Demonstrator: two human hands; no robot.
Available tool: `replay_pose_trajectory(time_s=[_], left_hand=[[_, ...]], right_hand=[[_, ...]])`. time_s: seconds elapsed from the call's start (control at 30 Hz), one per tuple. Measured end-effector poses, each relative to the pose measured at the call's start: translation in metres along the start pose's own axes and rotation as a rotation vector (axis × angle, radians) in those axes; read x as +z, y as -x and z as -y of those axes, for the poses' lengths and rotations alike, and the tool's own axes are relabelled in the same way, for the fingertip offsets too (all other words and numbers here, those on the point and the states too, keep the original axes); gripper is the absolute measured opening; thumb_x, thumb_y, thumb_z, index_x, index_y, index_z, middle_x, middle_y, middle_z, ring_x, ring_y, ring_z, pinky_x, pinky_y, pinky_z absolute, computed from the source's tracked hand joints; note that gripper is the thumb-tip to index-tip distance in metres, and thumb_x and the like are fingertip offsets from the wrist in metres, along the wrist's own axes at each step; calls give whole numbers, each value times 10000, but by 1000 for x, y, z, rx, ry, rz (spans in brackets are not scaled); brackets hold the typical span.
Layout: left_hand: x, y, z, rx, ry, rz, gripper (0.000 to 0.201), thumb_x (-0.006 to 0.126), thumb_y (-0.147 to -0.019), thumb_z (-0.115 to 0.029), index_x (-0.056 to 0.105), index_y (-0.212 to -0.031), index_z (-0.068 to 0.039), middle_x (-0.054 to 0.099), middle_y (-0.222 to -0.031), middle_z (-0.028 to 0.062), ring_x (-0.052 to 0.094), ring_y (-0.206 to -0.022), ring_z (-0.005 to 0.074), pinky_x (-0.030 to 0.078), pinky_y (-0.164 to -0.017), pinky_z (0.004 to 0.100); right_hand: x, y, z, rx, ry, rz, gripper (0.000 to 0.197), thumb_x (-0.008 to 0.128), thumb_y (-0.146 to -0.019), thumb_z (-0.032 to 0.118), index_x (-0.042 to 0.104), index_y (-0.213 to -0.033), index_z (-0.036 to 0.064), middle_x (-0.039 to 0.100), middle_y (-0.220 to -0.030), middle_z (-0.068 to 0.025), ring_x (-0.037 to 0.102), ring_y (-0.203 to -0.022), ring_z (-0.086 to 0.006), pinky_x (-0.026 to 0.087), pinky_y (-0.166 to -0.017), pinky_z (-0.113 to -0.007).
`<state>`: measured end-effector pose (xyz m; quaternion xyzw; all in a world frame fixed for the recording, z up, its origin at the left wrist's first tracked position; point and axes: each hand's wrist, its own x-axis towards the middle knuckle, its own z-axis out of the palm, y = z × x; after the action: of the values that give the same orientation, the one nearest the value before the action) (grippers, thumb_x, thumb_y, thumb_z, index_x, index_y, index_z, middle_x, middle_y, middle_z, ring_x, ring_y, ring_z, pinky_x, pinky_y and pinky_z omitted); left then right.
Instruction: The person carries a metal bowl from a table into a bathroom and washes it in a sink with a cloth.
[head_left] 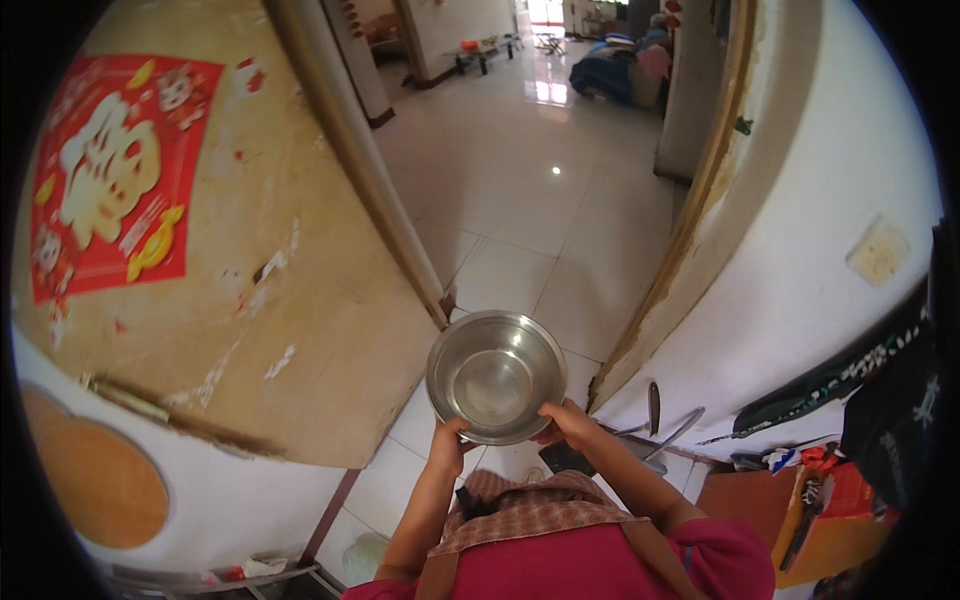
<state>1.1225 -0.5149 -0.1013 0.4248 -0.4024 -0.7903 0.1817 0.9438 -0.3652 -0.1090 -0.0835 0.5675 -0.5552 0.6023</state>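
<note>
A round stainless steel basin [494,384] is held out in front of my body at the doorway. Its inside shows bare metal, with light shining off the bottom. My left hand [448,444] grips the near left rim, thumb over the edge. On the near right rim my right hand [566,424] holds on the same way, its thumb reaching over the lip. The fingers of both hands are hidden under the basin. Below it a checked brown apron [545,520] covers my front.
A wooden door [330,330] with a red poster [130,170] stands open at left. The door frame [690,235] and a white wall [800,200] bound the right. Tiled floor [520,215] leads into a room with a cloth-covered heap [615,75]. An orange cabinet [745,505] sits lower right.
</note>
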Motion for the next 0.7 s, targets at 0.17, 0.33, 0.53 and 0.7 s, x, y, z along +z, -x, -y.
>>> replay_pose_trajectory(time_s=[0.17, 0.33, 0.53, 0.7], left_hand=[[45, -112, -53, -24, -43, 72, 466, 520, -693, -174, 467, -1126, -10, 570, -1032, 123, 573, -926, 248, 486, -808, 447], [97, -248, -95, -91, -86, 145, 445, 502, -720, -140, 457, -1141, 0, 567, -1010, 122, 575, -917, 235, 517, -764, 403], [213, -372, -192, -166, -251, 333, 521, 497, -689, -129, 414, -1198, -56, 533, -1084, 104, 561, -950, 233, 519, -758, 397], [295, -466, -223, -193, -381, 515, 555, 503, -665, -125, 395, -1206, -66, 530, -1091, 100, 565, -937, 219, 525, -735, 365]], right_hand=[[-36, -77, 75, -77, -72, -87, 462, 493, -787, 227, 456, -1115, -95, 606, -904, -213, 647, -710, -283, 554, -596, -337], [-81, -162, 148, -57, -182, -243, 458, 506, -771, 206, 459, -1102, -107, 604, -898, -203, 646, -707, -276, 555, -586, -340], [-137, -230, 253, -125, -335, -434, 448, 517, -744, 177, 468, -1092, -101, 602, -873, -201, 641, -689, -288, 568, -586, -365], [-182, -250, 319, -195, -469, -563, 416, 529, -745, 180, 492, -1045, -106, 600, -866, -198, 638, -691, -282, 567, -584, -350]])
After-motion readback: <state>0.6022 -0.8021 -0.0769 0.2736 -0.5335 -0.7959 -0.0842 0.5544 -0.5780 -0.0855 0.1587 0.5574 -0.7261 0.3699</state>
